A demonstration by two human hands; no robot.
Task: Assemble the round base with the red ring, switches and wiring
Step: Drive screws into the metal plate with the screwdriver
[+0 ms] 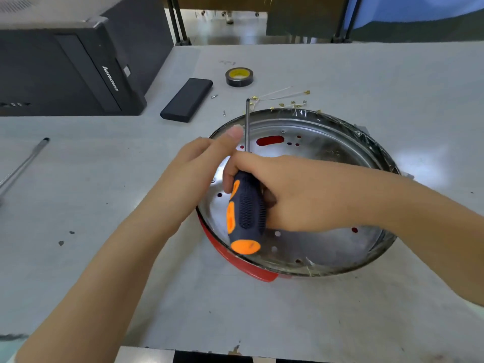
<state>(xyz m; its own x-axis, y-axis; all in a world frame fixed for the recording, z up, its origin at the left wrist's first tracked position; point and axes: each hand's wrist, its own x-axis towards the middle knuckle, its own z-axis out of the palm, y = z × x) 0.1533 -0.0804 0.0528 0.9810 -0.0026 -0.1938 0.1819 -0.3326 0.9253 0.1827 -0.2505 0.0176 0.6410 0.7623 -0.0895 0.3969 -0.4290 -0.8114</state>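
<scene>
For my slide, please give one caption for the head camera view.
Right hand grips an orange-and-black screwdriver over the round base; left hand is beside its shaft.

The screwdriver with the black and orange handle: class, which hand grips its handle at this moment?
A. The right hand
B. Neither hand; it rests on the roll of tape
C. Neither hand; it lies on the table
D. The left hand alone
A. The right hand curls round the handle of the screwdriver above the round metal base; the left hand only sits beside the shaft.
</scene>
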